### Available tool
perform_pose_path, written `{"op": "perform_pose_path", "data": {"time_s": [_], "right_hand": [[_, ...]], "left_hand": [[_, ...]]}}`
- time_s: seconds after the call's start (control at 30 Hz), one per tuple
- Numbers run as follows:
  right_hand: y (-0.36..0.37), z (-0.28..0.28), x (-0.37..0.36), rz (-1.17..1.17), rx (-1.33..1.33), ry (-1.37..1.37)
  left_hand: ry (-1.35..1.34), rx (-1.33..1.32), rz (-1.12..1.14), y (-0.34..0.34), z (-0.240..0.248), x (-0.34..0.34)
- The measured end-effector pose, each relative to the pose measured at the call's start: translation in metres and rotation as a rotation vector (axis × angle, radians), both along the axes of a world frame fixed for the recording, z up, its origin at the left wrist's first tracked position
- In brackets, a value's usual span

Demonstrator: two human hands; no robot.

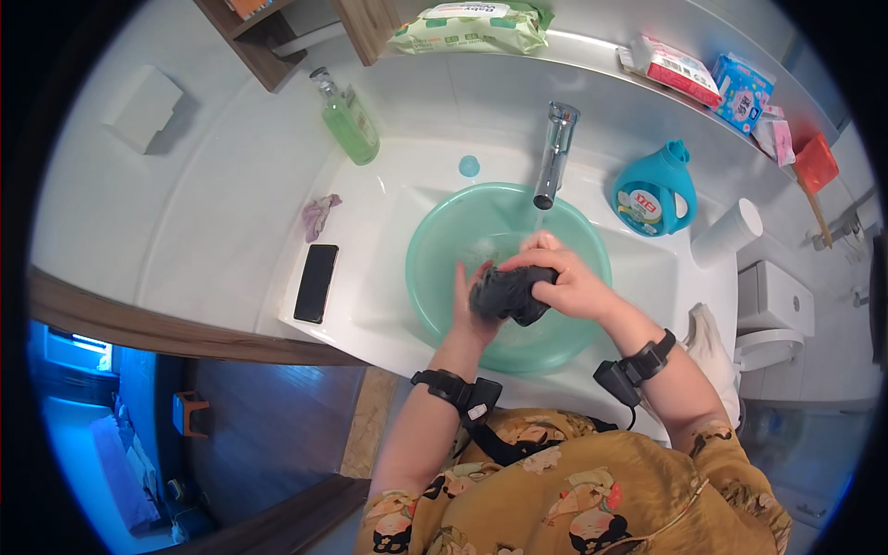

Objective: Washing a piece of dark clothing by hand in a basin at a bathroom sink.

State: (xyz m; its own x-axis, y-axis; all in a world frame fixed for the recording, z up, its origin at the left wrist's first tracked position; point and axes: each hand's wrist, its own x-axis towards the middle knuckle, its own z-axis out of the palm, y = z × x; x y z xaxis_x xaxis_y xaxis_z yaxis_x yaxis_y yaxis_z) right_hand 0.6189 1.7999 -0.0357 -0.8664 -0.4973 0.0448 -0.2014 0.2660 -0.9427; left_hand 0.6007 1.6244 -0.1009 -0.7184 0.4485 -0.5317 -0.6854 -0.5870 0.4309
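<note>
A bunched, wet dark grey cloth item (509, 294), perhaps a sock, is held between both hands above the green plastic basin (421, 305). My left hand (469, 298) is closed round its left side, palm turned inward. My right hand (575, 282) grips it from the right, thumb on the near side and fingers over the top. The folds hide some of my fingers. Behind the hands, a thin stream of water seems to fall from the chrome faucet (557, 153) into the basin, which stands in the white sink.
A black phone (316, 283) and a crumpled mauve cloth (319, 217) lie left of the basin. Behind are a green soap bottle (350, 120) and a light-blue cap (469, 166). A blue detergent jug (655, 194) and white cylinder (726, 233) stand right. Wipes (472, 30) rest on the shelf.
</note>
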Motion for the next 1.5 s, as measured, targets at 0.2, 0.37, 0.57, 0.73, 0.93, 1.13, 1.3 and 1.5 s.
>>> {"op": "perform_pose_path", "data": {"time_s": [0.2, 0.37, 0.57, 0.73, 0.93, 1.13, 1.3, 1.5], "right_hand": [[-0.042, -0.017, 0.025, -0.39, 0.345, 0.634], [-0.05, -0.044, 0.014, -0.609, 0.155, 0.415], [-0.047, -0.053, 0.007, -0.686, -0.115, -0.058], [-0.037, -0.067, 0.004, -0.631, -0.019, -0.05], [0.003, -0.059, -0.005, -0.549, 0.234, -0.052], [0.05, -0.068, 0.0, -0.53, 0.328, -0.032], [0.046, -0.072, -0.012, -0.395, 0.812, -0.005], [-0.004, -0.102, -0.026, -0.331, 1.199, 0.209]], "left_hand": [[0.06, -0.009, 0.099, 0.019, 0.036, 0.002], [0.127, -0.165, 0.216, 0.033, 0.023, 0.006], [0.295, -0.527, 0.163, 0.032, 0.009, 0.01], [0.416, -0.81, 0.092, 0.031, 0.0, 0.012], [0.862, -1.007, -0.128, -0.017, -0.036, -0.01], [1.035, -1.493, -0.221, -0.062, -0.013, -0.008], [0.805, -1.438, -0.241, -0.066, -0.015, -0.028], [0.553, -1.33, -0.248, -0.039, -0.034, -0.025]]}}
